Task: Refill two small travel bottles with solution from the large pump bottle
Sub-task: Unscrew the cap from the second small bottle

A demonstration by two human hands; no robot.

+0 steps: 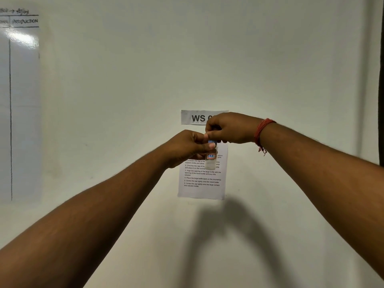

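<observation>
Head view: left hand [188, 147] holds small clear travel bottle [211, 160] upright, fingers curled round its upper body, thumb across the front just under the cap. Right hand [227, 128] comes in from above, fingertips pinching blue cap [212, 141] at the bottle's top; thumb lies over the cap's front. Cap sits on the bottle neck; cannot tell if threaded tight or loose. Bottle is see-through with a small red-framed label [211, 156] on the front; fill level not readable, lower part blurred.

Both arms stretched forward, hands meeting mid-frame, raised in front of the wall [124, 90]. Red thread band [262, 132] wraps the right wrist, loose ends hanging below.

Behind the hands: printed instruction sheet [201, 179] stuck on the wall, numbered lines partly hidden by hands and bottle. Above it a paper tag [194, 117] reading "WS 0", rest covered by right hand. Shadow of the arms falls on the wall under the sheet. Far left: whiteboard [22, 111] with ruled lines and "PRODUCTION" handwritten at top.
</observation>
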